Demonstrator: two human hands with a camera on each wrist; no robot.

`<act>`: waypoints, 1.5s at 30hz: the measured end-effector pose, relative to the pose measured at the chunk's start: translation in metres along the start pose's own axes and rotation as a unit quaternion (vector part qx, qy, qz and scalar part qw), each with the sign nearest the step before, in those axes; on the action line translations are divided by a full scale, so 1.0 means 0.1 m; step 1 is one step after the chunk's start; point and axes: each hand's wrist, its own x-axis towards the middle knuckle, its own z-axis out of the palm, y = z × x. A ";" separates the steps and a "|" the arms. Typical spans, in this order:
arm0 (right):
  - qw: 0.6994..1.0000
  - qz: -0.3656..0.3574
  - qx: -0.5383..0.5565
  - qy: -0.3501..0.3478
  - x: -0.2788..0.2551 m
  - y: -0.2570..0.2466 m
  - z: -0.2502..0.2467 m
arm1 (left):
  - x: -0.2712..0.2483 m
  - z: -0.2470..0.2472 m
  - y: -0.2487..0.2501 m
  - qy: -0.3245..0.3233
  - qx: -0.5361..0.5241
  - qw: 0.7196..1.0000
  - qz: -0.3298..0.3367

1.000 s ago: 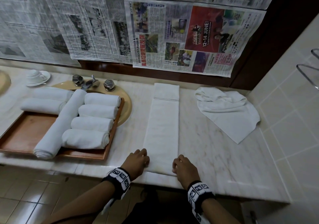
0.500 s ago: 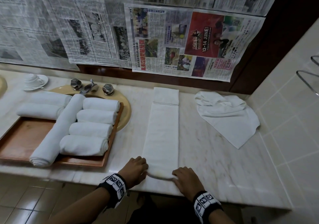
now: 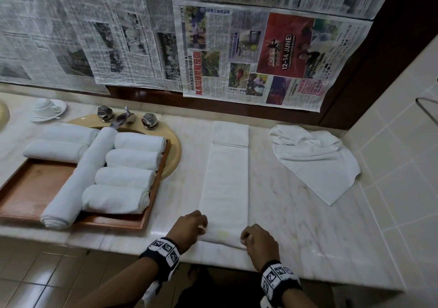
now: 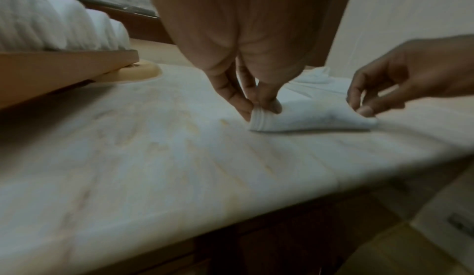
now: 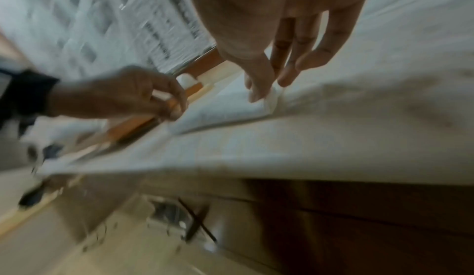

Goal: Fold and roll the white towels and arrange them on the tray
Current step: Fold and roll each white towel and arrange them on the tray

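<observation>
Head view: left hand (image 3: 190, 228) and right hand (image 3: 258, 240) each pinch a near corner of the folded towel (image 3: 226, 182), lying lengthwise on the counter (image 3: 308, 232) beside the tray (image 3: 155, 184); uneven turning would likely skew the roll into a cone.

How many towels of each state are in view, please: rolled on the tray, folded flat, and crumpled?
Rolled towels on the tray: 7
Folded strip, both hands starting its roll: 1
Crumpled towel: 1
Total: 9
</observation>
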 end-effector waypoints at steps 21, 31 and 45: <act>0.996 -0.041 -0.055 -0.058 0.01 0.10 0.02 | -0.07 0.03 0.03 -0.045 -0.011 0.999 0.003; 0.996 -0.003 0.062 0.059 0.01 0.06 0.12 | -0.03 0.08 0.05 0.047 -0.020 0.998 -0.023; 0.987 -0.144 -0.069 0.023 0.08 0.22 0.15 | -0.08 0.12 0.00 0.027 0.073 0.995 0.060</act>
